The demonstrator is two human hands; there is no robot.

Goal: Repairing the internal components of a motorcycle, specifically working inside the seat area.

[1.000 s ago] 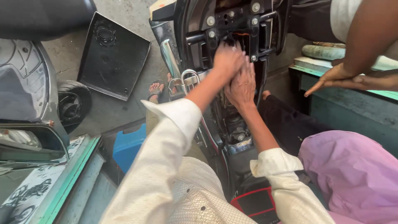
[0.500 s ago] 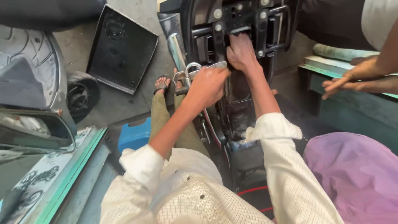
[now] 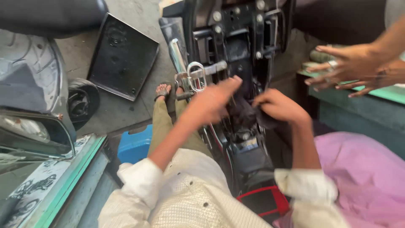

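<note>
A dark part (image 3: 247, 116) inside the black frame (image 3: 236, 38) is pinched by the right hand (image 3: 278, 107), while the left hand (image 3: 211, 101), fingers spread, is held just beside it.

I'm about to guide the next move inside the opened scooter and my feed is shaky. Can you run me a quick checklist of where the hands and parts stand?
1. Left hand free of tools: ok, it looks empty, fingers stretched toward the black frame.
2. Right hand grip: cannot tell, its fingers curl on dark parts in the cavity, blurred.
3. Metal bracket clear of the left hand: ok, it sits just beside the fingers, not touched.
4. Another person's hands out of the cavity: ok, they hover above the green bench to the right.
5. Black tray out of the way: ok, it lies on the floor to the left.
</note>
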